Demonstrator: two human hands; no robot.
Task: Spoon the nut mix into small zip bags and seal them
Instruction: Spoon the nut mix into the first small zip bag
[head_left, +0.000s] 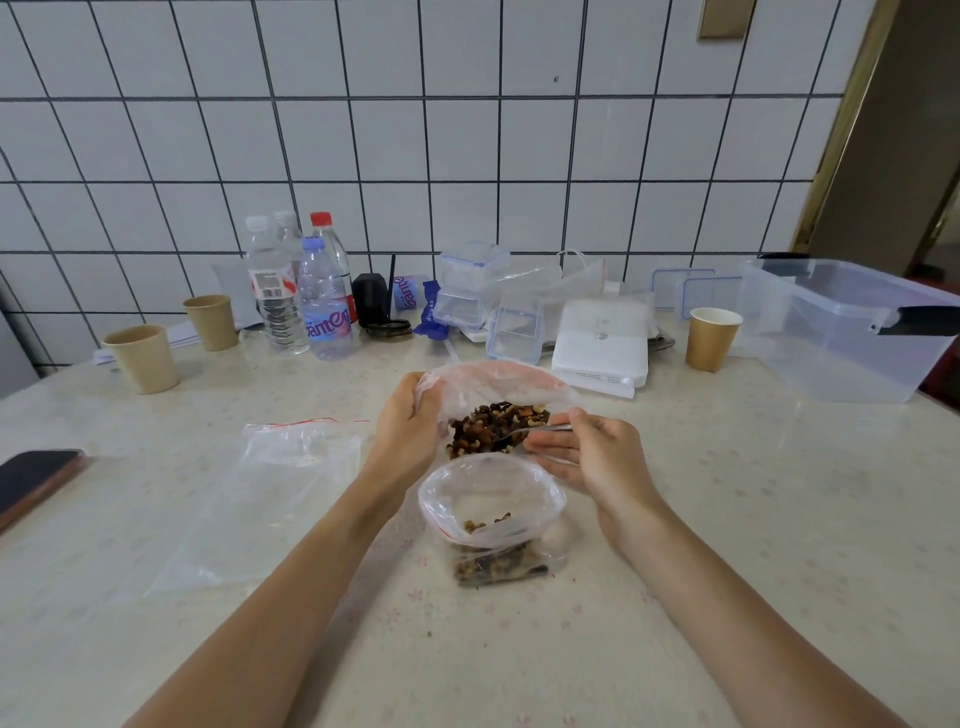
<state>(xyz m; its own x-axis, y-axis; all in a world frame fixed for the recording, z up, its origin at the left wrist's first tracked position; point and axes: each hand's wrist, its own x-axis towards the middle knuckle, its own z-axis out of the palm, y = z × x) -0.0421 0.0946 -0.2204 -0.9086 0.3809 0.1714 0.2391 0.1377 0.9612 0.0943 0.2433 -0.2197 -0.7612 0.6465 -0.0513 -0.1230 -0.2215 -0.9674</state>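
Hands two: left fingers (410, 415) gripping one source bag (498, 382), right fingers (558, 447) pinching one spoon (540, 429) above one small bag (491, 514).

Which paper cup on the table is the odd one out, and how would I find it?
Start at the big clear bin on the table's right side. Just left of it stands a lone paper cup. It alone is white inside; the two cups on the far left are plain brown throughout.

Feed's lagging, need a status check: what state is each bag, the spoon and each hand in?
Large clear nut-mix bag: open, held up.
Small clear zip bag: open, partly filled.
Flat empty zip bag: lying unfilled.
Metal spoon: in the mix.
Left hand: grips large bag.
Right hand: holds spoon.
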